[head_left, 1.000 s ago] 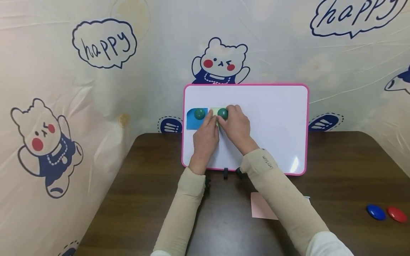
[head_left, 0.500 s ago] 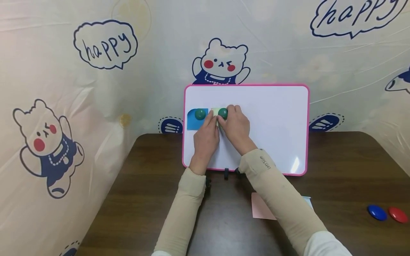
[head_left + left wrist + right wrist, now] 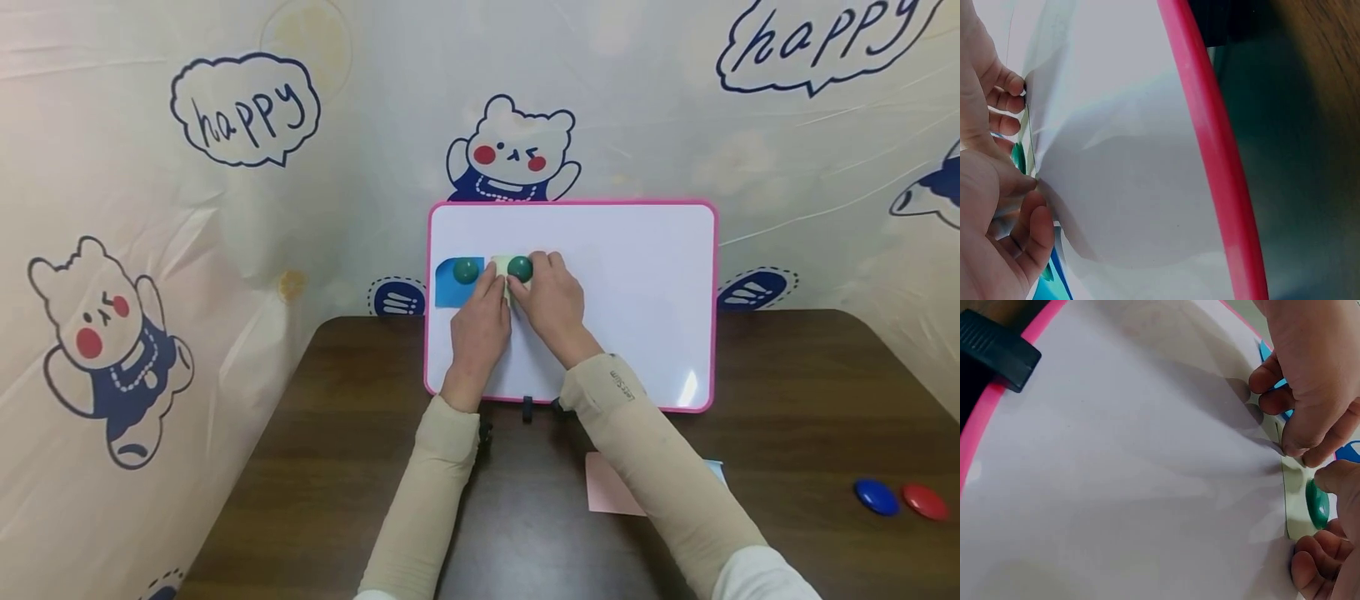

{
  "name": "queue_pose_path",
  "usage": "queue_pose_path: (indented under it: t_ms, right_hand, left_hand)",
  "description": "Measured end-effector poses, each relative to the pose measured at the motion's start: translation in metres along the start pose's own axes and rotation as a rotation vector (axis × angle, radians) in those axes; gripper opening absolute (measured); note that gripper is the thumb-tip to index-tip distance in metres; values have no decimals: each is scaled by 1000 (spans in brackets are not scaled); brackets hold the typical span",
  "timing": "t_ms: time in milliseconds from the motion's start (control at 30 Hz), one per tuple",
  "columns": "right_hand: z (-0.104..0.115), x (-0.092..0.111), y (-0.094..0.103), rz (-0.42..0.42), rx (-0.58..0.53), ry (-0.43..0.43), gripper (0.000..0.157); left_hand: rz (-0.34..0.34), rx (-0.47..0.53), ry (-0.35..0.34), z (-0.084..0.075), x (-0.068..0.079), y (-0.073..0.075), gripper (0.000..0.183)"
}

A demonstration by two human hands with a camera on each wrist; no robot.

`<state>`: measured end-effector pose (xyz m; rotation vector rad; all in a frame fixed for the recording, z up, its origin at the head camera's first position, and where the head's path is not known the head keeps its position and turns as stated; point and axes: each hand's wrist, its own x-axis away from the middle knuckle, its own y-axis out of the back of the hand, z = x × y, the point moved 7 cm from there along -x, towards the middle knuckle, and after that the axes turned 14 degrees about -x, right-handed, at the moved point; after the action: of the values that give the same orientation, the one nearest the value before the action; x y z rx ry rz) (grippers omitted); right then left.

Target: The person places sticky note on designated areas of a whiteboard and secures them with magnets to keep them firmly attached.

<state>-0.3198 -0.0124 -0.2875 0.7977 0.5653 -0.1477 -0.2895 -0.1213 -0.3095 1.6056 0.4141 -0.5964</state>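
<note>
A white board (image 3: 645, 292) with a pink rim stands at the back of the table. My right hand (image 3: 555, 310) holds a round green magnet (image 3: 520, 268) between thumb and fingers, over a pale yellow paper (image 3: 1297, 506) lying against the board. At that paper's left edge, my left hand (image 3: 480, 333) pinches with thumb and index fingertips; its other fingers curl in, as the left wrist view shows. To the left, a second green magnet (image 3: 466, 271) sits on a blue paper (image 3: 450, 293) on the board. Both hands hide parts of the yellow paper.
A pink paper (image 3: 609, 485) and a light blue paper (image 3: 715, 472) lie on the brown table (image 3: 322, 492), partly covered by the right forearm. Blue (image 3: 876, 497) and red (image 3: 925, 502) magnets lie at the far right. A black clip (image 3: 1000, 350) grips the board's lower rim.
</note>
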Motion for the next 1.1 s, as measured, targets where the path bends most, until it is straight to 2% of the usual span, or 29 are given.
queue_pose_path:
  t_ms: [233,600,833,1000,1100]
  right_hand:
    - [-13,9,11,30,-49,-92,50]
    - [-27,31,35,9,-96,-129,42]
    - [-35,43,60,-36,-164,-95,39]
    - [-38,51,78,-77,-186,-33,36]
    - [-40,56,87,-75,-197,-35,37]
  left_hand:
    - [-4,4,-16,-4,-1,4,35]
    - [-8,54,-8,-9,2,6,39]
    - [-27,92,-32,-18,3,17,40]
    - [3,146,-56,-26,6,23,42]
    - [26,184,-83,-34,9,27,44]
